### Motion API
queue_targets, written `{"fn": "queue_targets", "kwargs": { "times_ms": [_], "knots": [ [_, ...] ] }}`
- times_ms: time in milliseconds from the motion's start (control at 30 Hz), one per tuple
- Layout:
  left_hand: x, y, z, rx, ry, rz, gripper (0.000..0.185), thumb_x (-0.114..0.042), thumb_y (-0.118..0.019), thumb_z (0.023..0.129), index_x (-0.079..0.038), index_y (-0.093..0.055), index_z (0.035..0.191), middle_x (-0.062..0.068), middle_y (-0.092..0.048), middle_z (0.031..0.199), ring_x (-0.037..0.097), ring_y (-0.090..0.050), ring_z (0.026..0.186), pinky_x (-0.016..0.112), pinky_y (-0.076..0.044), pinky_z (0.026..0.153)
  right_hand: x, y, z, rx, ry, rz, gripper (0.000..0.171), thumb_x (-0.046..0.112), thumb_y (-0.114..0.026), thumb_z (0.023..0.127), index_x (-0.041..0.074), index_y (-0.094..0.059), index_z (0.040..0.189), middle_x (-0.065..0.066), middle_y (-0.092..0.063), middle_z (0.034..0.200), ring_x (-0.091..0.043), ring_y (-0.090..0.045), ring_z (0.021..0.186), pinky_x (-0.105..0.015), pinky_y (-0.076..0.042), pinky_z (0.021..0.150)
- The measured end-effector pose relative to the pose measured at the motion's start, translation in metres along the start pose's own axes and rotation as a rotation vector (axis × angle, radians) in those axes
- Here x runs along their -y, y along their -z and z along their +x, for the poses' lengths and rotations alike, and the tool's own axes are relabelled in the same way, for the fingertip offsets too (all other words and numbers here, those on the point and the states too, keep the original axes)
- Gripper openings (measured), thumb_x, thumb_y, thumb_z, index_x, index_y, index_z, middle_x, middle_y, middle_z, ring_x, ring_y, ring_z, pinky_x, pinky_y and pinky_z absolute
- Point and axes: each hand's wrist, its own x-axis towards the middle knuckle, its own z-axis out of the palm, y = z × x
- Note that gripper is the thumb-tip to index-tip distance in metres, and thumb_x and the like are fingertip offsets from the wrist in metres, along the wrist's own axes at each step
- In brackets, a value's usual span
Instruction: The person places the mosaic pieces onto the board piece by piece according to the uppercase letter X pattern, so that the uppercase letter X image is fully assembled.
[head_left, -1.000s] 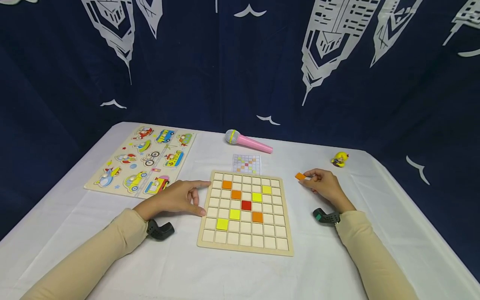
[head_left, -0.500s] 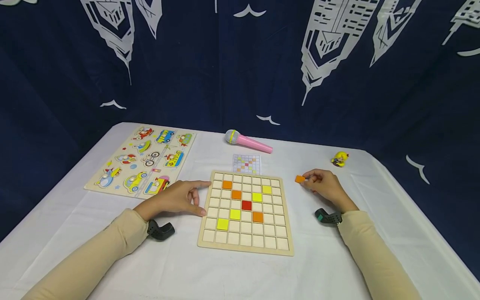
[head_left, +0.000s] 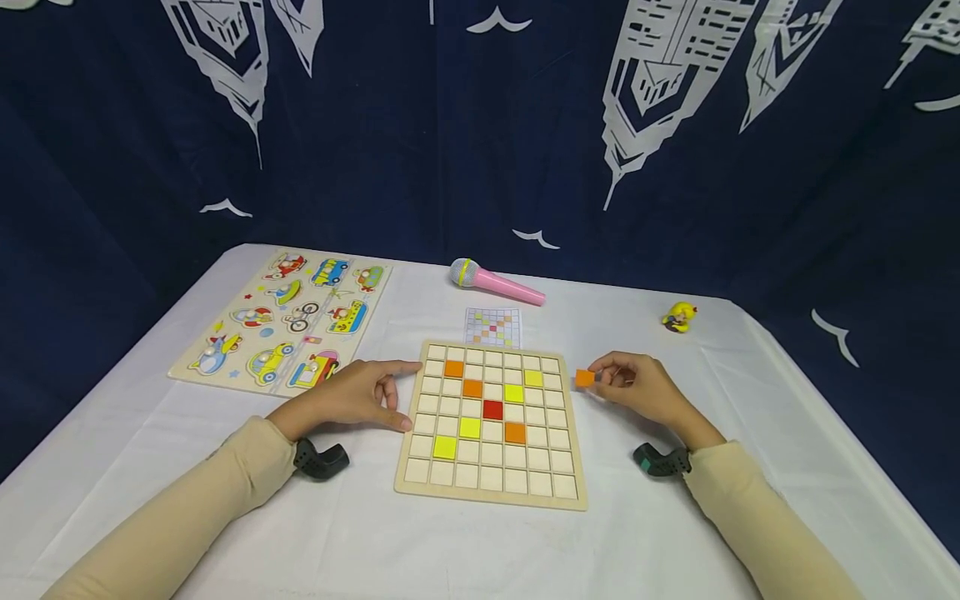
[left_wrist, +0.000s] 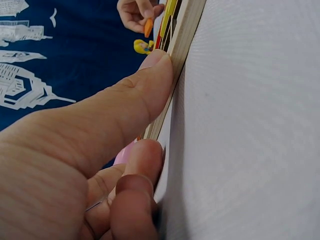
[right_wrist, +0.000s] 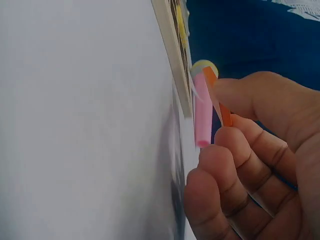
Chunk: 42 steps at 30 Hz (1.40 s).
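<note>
A square wooden grid board (head_left: 491, 481) lies mid-table, with orange, yellow and red tiles in some of its cells, the red tile (head_left: 492, 409) at the centre. My left hand (head_left: 360, 393) rests at the board's left edge, thumb and forefinger extended against its side; the left wrist view shows the thumb tip at the rim. Between thumb and fingers my right hand (head_left: 645, 387) pinches a loose orange tile (head_left: 585, 378), held just off the board's upper right edge. In the right wrist view this tile (right_wrist: 218, 97) is seen nearly edge-on.
A small printed pattern card (head_left: 492, 327) lies behind the board, with a pink toy microphone (head_left: 498, 284) beyond it. At the far left sits a vehicle peg puzzle (head_left: 281, 333). A yellow duck figure (head_left: 679, 317) stands at the back right.
My right hand has brought the orange tile left and nearer to me, closer to the board's right edge. My left hand and the board stay where they were.
</note>
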Motion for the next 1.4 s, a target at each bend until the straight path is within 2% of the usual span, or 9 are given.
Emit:
{"fn": "queue_targets", "kwargs": {
  "times_ms": [300,567,933,1400],
  "knots": [
    [-0.001,0.001,0.001,0.002,0.001,0.001,0.092,-0.027,-0.097,0.081,0.0,-0.053,0.158,-0.002,-0.067,0.082,0.015,-0.055,0.065,0.026,-0.041,0.061,0.017,-0.011,-0.009,0.111,0.064,0.158,0.023,-0.007,-0.084,0.087,-0.006,-0.075,0.108,-0.002,-0.065,0.085,-0.01,-0.056,0.073,-0.02,-0.048,0.064],
    [-0.002,0.002,0.001,0.003,0.004,0.008,0.092,-0.027,-0.097,0.082,0.0,-0.052,0.158,-0.002,-0.066,0.082,0.016,-0.055,0.066,0.026,-0.04,0.061,0.029,-0.023,-0.01,0.278,0.169,0.241,0.019,-0.005,-0.086,0.087,-0.003,-0.077,0.104,0.0,-0.066,0.083,-0.009,-0.055,0.071,-0.021,-0.046,0.063],
    [0.0,0.002,0.002,0.009,-0.005,0.001,0.092,-0.028,-0.097,0.082,0.001,-0.052,0.157,-0.002,-0.066,0.081,0.016,-0.055,0.065,0.026,-0.039,0.06,0.045,-0.036,-0.015,0.442,0.247,0.232,0.019,0.003,-0.091,0.085,0.005,-0.077,0.097,0.002,-0.064,0.078,-0.004,-0.053,0.07,-0.021,-0.047,0.061],
    [0.001,0.001,0.001,0.005,0.005,0.013,0.092,-0.029,-0.097,0.082,0.0,-0.052,0.158,-0.003,-0.067,0.081,0.016,-0.056,0.066,0.026,-0.04,0.061,0.051,-0.044,-0.017,0.491,0.232,0.185,0.018,0.007,-0.093,0.084,0.008,-0.078,0.094,0.011,-0.061,0.076,-0.001,-0.049,0.066,-0.019,-0.043,0.058]
  ]
}}
